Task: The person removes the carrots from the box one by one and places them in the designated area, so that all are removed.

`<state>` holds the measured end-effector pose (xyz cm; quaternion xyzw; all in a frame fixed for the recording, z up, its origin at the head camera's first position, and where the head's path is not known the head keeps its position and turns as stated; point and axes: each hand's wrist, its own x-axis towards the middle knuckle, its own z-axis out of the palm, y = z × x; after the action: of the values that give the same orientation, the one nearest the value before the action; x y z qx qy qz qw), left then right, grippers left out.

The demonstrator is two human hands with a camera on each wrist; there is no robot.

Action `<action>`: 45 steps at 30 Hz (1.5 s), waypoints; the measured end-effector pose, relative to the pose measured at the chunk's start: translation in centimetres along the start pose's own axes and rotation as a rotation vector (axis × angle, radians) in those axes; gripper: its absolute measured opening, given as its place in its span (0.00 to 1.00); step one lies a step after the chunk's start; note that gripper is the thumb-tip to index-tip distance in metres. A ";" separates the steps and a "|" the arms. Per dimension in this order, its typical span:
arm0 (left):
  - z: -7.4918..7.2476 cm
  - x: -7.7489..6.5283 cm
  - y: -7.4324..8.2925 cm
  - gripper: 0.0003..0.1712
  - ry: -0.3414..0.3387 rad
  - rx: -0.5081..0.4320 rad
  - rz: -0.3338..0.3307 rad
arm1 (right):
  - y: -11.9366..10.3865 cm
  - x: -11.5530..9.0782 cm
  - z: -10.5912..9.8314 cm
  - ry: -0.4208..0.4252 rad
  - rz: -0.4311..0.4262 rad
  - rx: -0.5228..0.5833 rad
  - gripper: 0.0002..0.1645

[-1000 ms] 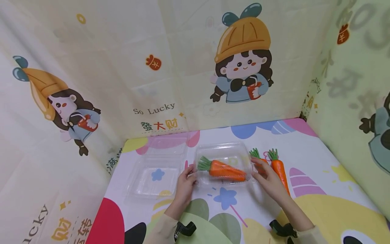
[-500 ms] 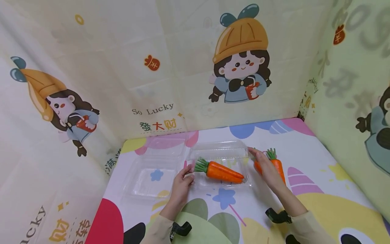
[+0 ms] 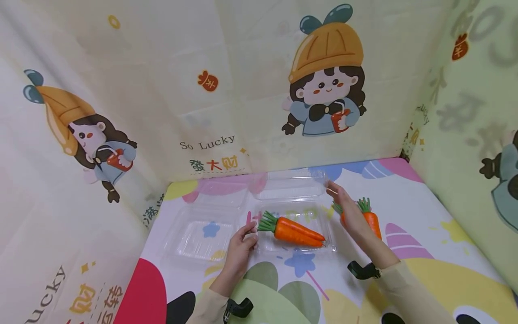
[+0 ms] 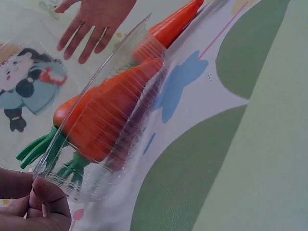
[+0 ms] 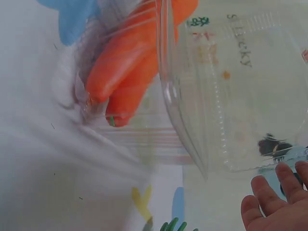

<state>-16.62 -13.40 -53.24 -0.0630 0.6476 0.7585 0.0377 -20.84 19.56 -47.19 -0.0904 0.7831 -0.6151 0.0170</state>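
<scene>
Left hand: thumb and forefinger nipped together on the near-side corner of the clear container at its left end, grasping only the thin rim. Right hand: released, fingers straight and spread, tips at the right edge of the raised lid; from my feeds I cannot tell whether they touch it.

Two carrots lie inside the container, just right of the left grip, green tops toward it, tips toward the container's right end. The lid tilts back beyond them, its far edge near the back wall.

Room: I see a second clear container just left of the left grip; loose carrots lie beside the right hand, partly hidden. Bare tablecloth shows nearer me.
</scene>
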 end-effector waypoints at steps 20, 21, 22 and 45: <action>0.4 -1.1 -0.2 0.29 -0.036 -0.007 -0.053 | 1.9 2.7 -0.5 -0.084 0.110 0.202 0.45; 0.4 -1.1 -0.2 0.29 -0.039 -0.014 -0.053 | 2.0 2.8 -0.5 -0.084 0.126 0.224 0.46; 0.4 -1.2 -0.2 0.29 -0.043 -0.020 -0.052 | 2.1 2.8 -0.5 -0.086 0.137 0.243 0.47; 0.3 -1.0 0.0 0.30 -0.075 -0.047 -0.104 | 2.7 2.8 0.0 -0.172 0.310 0.263 0.50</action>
<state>-15.69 -13.10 -53.02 -0.0690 0.6234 0.7724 0.1000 -23.95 19.68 -49.52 -0.0182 0.6962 -0.6921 0.1898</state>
